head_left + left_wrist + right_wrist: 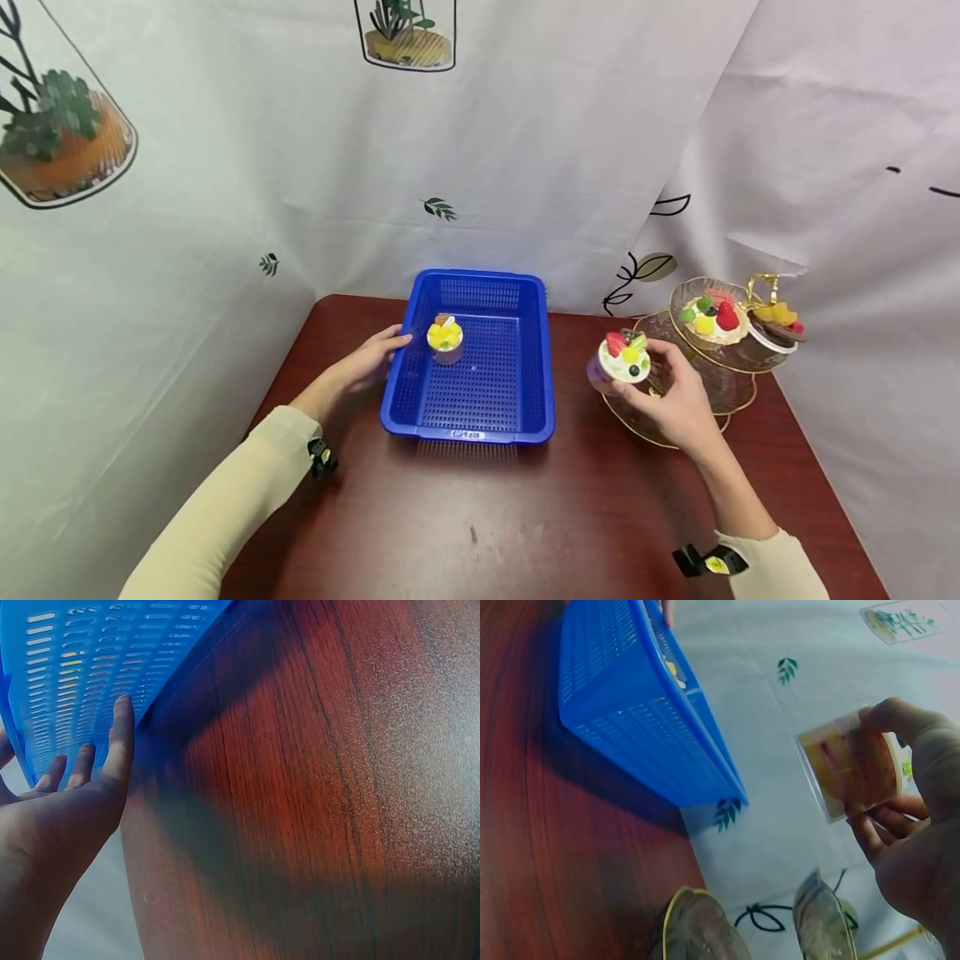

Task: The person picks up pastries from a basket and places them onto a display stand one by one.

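Left hand [371, 360] flat against blue basket [480, 412]; right hand [678, 400] grips dessert cup [621, 362].

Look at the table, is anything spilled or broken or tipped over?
Nothing stands out. The dessert cup stands upright in the blue basket, the right hand holds another fruit-topped cup level above the table, and the desserts on the tiered glass stand sit neatly. The left hand rests against the basket's side.

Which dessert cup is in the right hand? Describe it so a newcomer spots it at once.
Start at the blue basket mid-table, then look right toward the tiered glass stand. The right hand holds a clear dessert cup above the stand's lowest tier. It has a strawberry topping; the cup in the basket is topped mainly yellow.
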Demonstrator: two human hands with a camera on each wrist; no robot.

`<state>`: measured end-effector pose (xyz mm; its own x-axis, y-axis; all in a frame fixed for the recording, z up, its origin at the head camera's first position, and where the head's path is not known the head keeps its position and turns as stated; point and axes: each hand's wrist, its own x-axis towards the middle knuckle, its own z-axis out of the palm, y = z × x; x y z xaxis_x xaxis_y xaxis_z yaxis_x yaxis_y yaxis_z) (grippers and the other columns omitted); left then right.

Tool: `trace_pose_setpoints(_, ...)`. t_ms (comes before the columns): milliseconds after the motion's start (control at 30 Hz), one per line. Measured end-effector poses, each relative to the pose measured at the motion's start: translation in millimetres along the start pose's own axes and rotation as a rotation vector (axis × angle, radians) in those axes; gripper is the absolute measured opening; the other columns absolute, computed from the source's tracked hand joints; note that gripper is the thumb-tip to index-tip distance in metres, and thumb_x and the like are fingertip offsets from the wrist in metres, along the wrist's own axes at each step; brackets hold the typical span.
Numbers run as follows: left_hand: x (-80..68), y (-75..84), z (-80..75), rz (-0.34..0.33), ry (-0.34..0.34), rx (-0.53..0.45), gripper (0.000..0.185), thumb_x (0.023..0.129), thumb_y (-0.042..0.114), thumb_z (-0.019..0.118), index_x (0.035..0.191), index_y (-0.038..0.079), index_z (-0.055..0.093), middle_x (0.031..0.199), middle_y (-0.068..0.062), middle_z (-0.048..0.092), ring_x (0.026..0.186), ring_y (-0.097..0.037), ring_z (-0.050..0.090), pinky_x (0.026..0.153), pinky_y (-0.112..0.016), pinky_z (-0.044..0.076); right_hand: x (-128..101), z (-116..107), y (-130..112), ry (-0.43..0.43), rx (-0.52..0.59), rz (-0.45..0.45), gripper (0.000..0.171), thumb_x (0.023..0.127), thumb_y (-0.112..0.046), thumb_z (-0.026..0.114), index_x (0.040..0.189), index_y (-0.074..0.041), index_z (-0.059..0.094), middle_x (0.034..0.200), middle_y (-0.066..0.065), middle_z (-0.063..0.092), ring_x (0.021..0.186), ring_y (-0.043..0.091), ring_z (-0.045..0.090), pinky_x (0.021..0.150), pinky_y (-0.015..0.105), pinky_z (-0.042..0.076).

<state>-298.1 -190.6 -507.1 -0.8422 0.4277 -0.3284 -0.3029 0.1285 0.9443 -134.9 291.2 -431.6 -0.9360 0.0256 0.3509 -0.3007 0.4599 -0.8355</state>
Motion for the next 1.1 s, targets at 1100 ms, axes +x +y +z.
trace_pose_setpoints(1100,0.9,-2.1,0.2,0.006,-0.007,0.014,0.062,0.113,0.040,0.050,0.165,0.014,0.028,0.157,-0.024,0.048,0.136,-0.043,0.056,0.105,-0.059,0.052,-63.7,-72.9,21.7,0.227,-0.173,0.077,0.067,0.079,0.008,0.087,0.138,0.005,0.055,0.119,-0.017,0.061,0.106,-0.004,0.059,0.089,0.005,0.044)
